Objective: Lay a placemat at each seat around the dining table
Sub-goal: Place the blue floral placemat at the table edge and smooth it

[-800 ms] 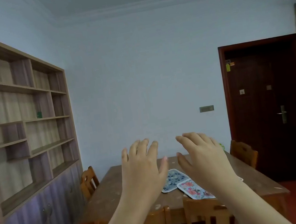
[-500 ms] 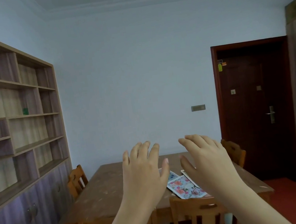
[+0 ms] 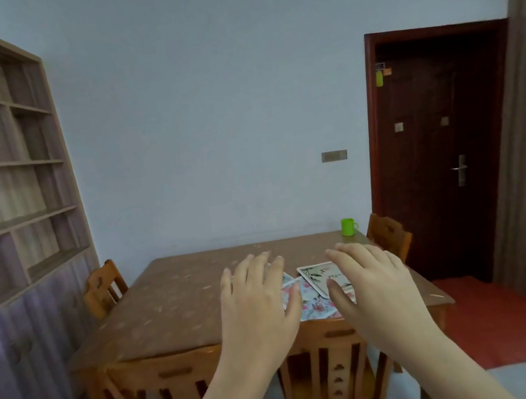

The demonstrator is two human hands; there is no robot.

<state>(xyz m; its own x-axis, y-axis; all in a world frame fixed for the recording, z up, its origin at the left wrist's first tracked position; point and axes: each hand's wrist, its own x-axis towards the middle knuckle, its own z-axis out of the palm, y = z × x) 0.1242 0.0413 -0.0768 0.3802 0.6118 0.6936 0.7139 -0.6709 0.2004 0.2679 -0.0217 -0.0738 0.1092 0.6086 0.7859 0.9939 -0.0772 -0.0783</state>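
While left hand (image 3: 258,303) and right hand (image 3: 377,288) hover unclenched, perhaps three placemats (image 3: 315,303), four chairs (image 3: 164,376).

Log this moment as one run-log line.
stage: pre-grasp | left hand: open, empty | right hand: open, empty | placemats: piled at table near edge, none laid | green cup: far right corner

Scuffed matt wooden table (image 3: 175,308), wooden chairs (image 3: 329,354)
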